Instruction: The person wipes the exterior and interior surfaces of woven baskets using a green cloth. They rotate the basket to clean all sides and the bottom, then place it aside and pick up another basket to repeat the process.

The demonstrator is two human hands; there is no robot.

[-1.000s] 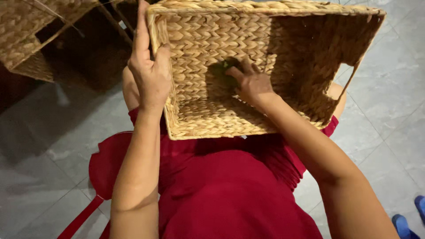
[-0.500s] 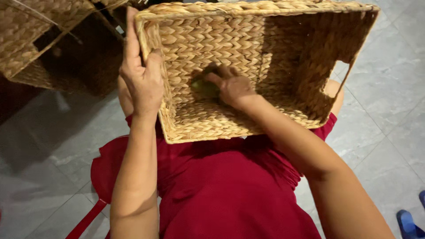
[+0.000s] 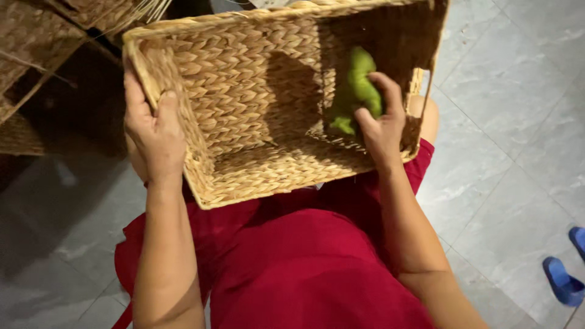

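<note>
A rectangular woven straw basket (image 3: pixel 244 91) rests tilted on my lap, its open side facing me. My left hand (image 3: pixel 152 131) grips the basket's left rim, thumb inside and fingers outside. My right hand (image 3: pixel 381 122) reaches into the basket and presses a green cloth (image 3: pixel 356 85) against the inside of the right wall, near the bottom corner. I sit in red clothing (image 3: pixel 292 262).
More woven baskets (image 3: pixel 36 55) stand stacked at the upper left. Grey floor tiles (image 3: pixel 512 122) surround me. A blue slipper (image 3: pixel 563 280) lies on the floor at the lower right.
My right hand with the green cloth has slid from the basket's middle bottom to its right inner wall. The basket has turned and shifted a little.
</note>
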